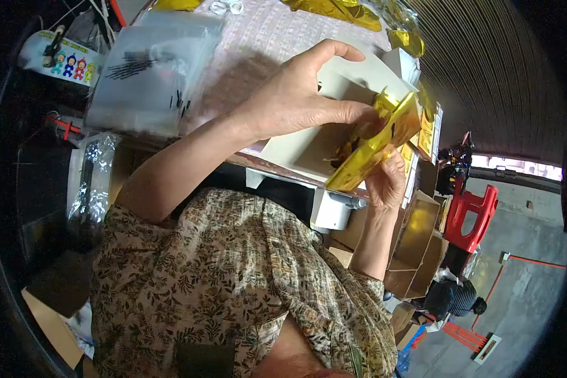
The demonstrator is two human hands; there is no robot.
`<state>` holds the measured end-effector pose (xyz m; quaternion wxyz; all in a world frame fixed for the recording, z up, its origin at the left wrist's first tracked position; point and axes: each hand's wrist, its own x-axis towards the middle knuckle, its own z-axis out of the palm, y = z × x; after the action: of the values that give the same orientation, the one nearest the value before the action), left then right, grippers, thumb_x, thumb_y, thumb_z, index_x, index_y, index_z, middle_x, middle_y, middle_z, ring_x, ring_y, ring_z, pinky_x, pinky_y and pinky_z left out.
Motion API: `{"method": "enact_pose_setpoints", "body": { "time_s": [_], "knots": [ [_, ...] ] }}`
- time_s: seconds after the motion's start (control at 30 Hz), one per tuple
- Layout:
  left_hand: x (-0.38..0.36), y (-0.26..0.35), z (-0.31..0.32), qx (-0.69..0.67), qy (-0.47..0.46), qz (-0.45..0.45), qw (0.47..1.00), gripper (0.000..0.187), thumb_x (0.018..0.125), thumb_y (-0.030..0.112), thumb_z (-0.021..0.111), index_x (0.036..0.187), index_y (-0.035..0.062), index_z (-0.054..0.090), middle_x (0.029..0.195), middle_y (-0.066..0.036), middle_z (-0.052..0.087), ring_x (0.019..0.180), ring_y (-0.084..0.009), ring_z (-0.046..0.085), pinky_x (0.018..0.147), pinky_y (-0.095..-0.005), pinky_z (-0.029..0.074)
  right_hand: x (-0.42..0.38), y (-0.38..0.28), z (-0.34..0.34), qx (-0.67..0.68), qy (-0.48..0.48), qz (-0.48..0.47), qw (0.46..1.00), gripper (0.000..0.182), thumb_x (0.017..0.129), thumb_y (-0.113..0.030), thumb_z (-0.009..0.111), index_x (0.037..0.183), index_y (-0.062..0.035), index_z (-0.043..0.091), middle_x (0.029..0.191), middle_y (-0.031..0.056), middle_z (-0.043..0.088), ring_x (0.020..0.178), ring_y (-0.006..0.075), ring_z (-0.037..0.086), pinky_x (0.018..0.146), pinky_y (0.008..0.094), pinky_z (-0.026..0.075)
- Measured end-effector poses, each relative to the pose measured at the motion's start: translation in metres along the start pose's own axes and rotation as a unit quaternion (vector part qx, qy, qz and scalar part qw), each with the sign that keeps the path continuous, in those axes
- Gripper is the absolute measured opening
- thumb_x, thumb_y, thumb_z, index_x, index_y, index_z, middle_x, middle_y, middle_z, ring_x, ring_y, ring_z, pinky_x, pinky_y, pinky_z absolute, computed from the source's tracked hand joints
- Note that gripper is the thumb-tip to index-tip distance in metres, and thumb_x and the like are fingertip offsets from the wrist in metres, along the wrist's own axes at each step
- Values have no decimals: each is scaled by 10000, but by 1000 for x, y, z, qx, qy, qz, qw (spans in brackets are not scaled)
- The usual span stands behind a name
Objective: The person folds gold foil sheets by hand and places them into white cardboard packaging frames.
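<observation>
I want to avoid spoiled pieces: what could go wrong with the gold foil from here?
The gold foil might tear or crease where the thumb of the left hand meets its ragged upper part. It also appears over the table edge, so if the right hand loosens, it may fall.

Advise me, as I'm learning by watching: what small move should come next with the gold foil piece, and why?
Probably the left hand should close its raised fingers onto the gold foil piece: only its thumb seems to reach it, while the right hand holds the lower side. A second grip should steady it.
</observation>
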<state>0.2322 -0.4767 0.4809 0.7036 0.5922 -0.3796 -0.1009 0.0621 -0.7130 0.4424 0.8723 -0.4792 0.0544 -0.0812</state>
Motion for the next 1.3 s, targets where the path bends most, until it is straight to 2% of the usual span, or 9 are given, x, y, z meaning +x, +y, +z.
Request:
{"method": "enact_pose_setpoints", "body": {
  "time_s": [0.07, 0.3, 0.63, 0.83, 0.87, 1.0, 1.1, 1.17, 1.3],
  "knots": [
    [-2, 1, 1, 15, 10, -26, 1000, 740, 769, 382, 874, 1359, 105, 524, 1210, -79, 656, 1137, -188, 592, 1033, -344, 426, 3, -2, 13, 11, 25, 2, 1000, 167, 867, -43, 743, 1029, 0, 732, 1060, 127, 746, 988, 235, 719, 938, 423, 574],
    [-2, -2, 6, -4, 19, -99, 995, 710, 753, 168, 886, 1356, 115, 515, 1187, -95, 647, 1125, -162, 581, 954, -315, 481, 4, 1, 9, -53, 11, 2, 999, 328, 870, -123, 765, 1137, 38, 665, 1118, 128, 719, 1034, 241, 693, 996, 414, 534],
    [-4, -24, 8, 91, 119, 19, 989, 848, 679, -2, 815, 1434, 22, 428, 1138, -180, 670, 1058, -255, 658, 900, -357, 543, 11, 5, 28, -72, 36, 0, 997, 141, 910, -62, 705, 1024, 22, 697, 1039, 93, 734, 947, 170, 695, 932, 314, 535],
    [-8, -32, 3, 48, 113, -47, 991, 753, 759, -7, 710, 1451, -18, 413, 1119, -142, 667, 947, -203, 666, 795, -307, 574, 16, 7, 42, -70, 115, -1, 991, 49, 908, 18, 643, 903, 17, 692, 899, 91, 721, 810, 142, 667, 807, 277, 522],
    [-10, -38, 1, -21, 80, -73, 994, 503, 838, 85, 726, 1300, -35, 566, 1019, -98, 680, 788, -152, 648, 675, -275, 557, 18, 8, 40, -79, 129, 1, 988, 44, 899, 26, 657, 907, 26, 700, 865, 90, 721, 763, 135, 657, 769, 264, 515],
    [-23, -47, -10, -121, 9, -224, 967, 389, 928, 414, 725, 910, 28, 684, 742, -2, 614, 644, -60, 549, 564, -261, 447, 19, 12, 35, -96, 165, -3, 981, 29, 889, 9, 667, 893, 14, 695, 865, 89, 721, 781, 147, 668, 768, 278, 523],
    [-29, -35, -10, -242, 35, -244, 938, 401, 945, 431, 700, 911, 32, 675, 728, 23, 582, 639, -63, 545, 564, -262, 448, 18, 12, 51, -115, 182, -6, 977, 37, 889, -14, 680, 894, 19, 698, 830, 88, 716, 674, 151, 662, 622, 280, 541],
    [-32, -24, -4, -148, 19, -183, 972, 329, 910, 265, 772, 1049, -17, 675, 922, -52, 704, 817, -102, 645, 717, -266, 527, 18, 15, 53, -103, 188, -12, 977, 49, 883, 17, 681, 845, 40, 702, 717, 96, 687, 508, 138, 602, 386, 287, 472],
    [-36, -28, -3, -160, 15, -222, 962, 294, 918, 155, 751, 1138, -19, 661, 1029, -73, 718, 898, -97, 651, 789, -269, 537, 17, 25, 48, -163, 177, -27, 970, 112, 918, -49, 668, 847, 36, 685, 711, 107, 683, 512, 168, 620, 425, 289, 501]
  ]
}}
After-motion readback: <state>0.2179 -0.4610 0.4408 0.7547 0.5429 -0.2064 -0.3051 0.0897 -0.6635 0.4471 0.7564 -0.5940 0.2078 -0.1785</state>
